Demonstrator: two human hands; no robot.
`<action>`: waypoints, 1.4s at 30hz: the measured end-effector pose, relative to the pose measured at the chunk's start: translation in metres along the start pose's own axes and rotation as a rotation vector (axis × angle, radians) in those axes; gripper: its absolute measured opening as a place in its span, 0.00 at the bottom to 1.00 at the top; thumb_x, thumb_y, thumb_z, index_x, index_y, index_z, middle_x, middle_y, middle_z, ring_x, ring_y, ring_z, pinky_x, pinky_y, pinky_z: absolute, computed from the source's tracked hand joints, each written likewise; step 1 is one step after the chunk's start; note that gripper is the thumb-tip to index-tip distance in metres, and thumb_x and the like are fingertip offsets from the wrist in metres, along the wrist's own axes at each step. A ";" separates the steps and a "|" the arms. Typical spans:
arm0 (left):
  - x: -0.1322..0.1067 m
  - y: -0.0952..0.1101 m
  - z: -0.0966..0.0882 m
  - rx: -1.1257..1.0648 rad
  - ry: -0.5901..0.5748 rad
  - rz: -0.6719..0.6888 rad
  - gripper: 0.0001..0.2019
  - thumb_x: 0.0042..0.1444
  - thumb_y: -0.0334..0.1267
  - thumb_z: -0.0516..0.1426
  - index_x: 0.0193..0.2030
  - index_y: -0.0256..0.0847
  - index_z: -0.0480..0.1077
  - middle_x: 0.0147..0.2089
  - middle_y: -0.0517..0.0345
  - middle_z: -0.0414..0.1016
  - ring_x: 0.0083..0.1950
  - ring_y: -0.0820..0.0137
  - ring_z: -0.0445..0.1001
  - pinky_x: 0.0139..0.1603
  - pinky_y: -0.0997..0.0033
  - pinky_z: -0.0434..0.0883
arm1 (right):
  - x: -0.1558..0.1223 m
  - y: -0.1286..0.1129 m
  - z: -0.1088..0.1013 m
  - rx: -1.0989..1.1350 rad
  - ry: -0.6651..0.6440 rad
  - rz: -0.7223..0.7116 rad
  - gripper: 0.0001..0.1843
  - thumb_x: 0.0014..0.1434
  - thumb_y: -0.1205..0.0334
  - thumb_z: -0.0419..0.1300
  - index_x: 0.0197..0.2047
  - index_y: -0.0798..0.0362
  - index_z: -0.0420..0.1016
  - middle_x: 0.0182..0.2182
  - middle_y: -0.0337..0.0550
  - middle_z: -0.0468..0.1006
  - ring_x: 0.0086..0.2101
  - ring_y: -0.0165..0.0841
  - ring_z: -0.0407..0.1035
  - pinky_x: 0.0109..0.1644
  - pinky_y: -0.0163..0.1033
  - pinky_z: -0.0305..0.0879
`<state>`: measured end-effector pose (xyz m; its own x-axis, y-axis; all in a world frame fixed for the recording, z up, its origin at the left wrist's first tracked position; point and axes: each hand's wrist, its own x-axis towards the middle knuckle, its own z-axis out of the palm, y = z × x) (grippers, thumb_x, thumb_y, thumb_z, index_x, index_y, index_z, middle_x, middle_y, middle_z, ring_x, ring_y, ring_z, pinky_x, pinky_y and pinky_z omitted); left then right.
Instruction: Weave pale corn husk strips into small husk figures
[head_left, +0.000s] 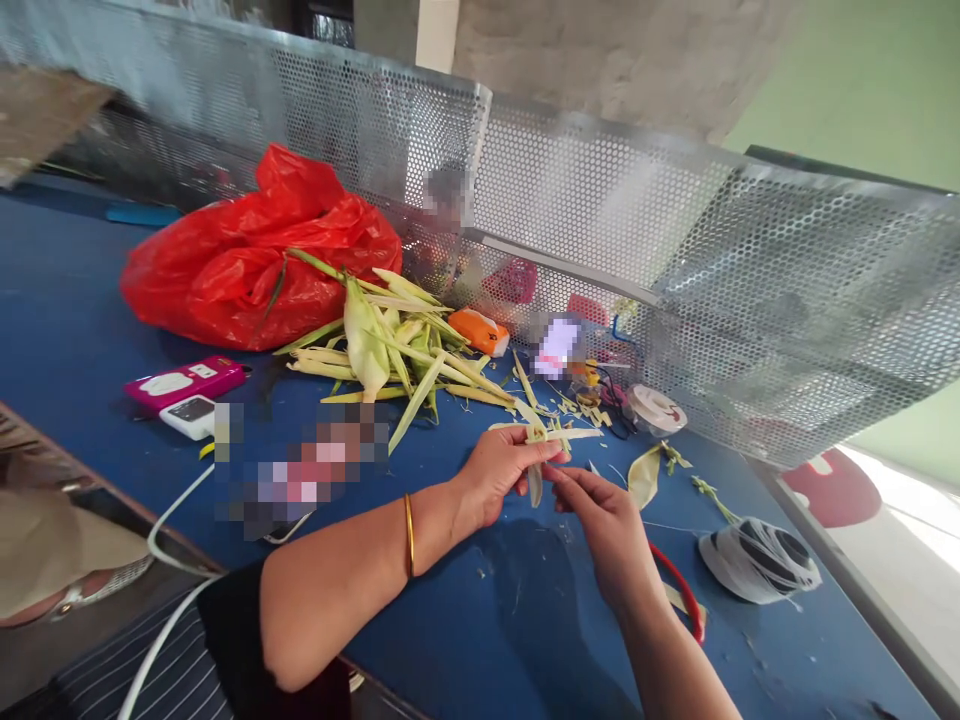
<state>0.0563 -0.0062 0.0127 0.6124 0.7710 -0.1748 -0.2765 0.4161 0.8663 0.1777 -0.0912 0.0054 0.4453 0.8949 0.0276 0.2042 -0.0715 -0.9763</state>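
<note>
My left hand [504, 468] is closed on a small bundle of pale corn husk strips [535, 484], pinched between thumb and fingers above the blue table. Close beside it, my right hand [596, 510] has its thumb and forefinger pressed together at the husks' edge. From the spool of white thread [759, 560] on the right, a thin thread runs toward this hand and seems to be in its fingertips, which hide the end. A loose piece of husk [644, 478] lies just beyond my right hand.
Corn husks [367, 340] are heaped by a red plastic bag [262, 260]. An orange packet [480, 332], a lit phone [557, 348], a white tape roll [656, 410] and a magenta power strip [185, 383] lie about. A perforated metal screen [570, 190] borders the far side; a white cable [161, 530] crosses the near edge.
</note>
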 end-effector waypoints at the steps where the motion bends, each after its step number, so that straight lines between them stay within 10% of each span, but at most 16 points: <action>1: 0.000 -0.001 0.000 0.003 0.006 0.012 0.08 0.49 0.36 0.66 0.32 0.35 0.73 0.36 0.51 0.80 0.27 0.75 0.75 0.17 0.79 0.53 | -0.002 -0.001 0.002 0.026 0.005 0.010 0.18 0.45 0.45 0.69 0.29 0.51 0.83 0.20 0.38 0.72 0.25 0.32 0.62 0.29 0.37 0.55; 15: -0.004 0.003 0.001 0.096 -0.175 0.014 0.08 0.50 0.28 0.59 0.38 0.32 0.76 0.45 0.45 0.81 0.33 0.74 0.76 0.17 0.81 0.60 | -0.001 0.009 0.011 -0.012 -0.163 0.020 0.28 0.49 0.34 0.64 0.23 0.54 0.80 0.22 0.43 0.76 0.26 0.33 0.66 0.34 0.39 0.60; 31: 0.002 0.006 -0.003 0.077 -0.095 0.023 0.09 0.57 0.38 0.60 0.36 0.33 0.77 0.43 0.44 0.81 0.34 0.71 0.79 0.15 0.80 0.53 | -0.012 -0.019 -0.006 -0.180 -0.477 0.060 0.24 0.52 0.38 0.62 0.23 0.51 0.80 0.22 0.43 0.77 0.27 0.36 0.70 0.36 0.41 0.64; 38: -0.001 0.006 -0.006 0.163 -0.196 -0.009 0.14 0.49 0.44 0.64 0.35 0.33 0.78 0.36 0.49 0.79 0.27 0.76 0.73 0.17 0.78 0.49 | 0.004 -0.007 -0.016 0.207 0.032 0.092 0.28 0.42 0.36 0.70 0.33 0.54 0.82 0.28 0.43 0.78 0.27 0.33 0.68 0.35 0.40 0.66; 42: -0.004 0.003 -0.007 0.244 -0.309 -0.090 0.16 0.48 0.48 0.65 0.37 0.36 0.77 0.37 0.53 0.79 0.26 0.77 0.72 0.18 0.77 0.46 | 0.007 0.000 -0.007 0.505 0.072 0.114 0.21 0.37 0.47 0.76 0.29 0.53 0.79 0.26 0.39 0.76 0.25 0.29 0.65 0.33 0.37 0.65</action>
<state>0.0482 -0.0046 0.0125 0.8303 0.5398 -0.1387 -0.0502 0.3202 0.9460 0.1868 -0.0879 0.0067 0.5023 0.8602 -0.0879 -0.2874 0.0702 -0.9552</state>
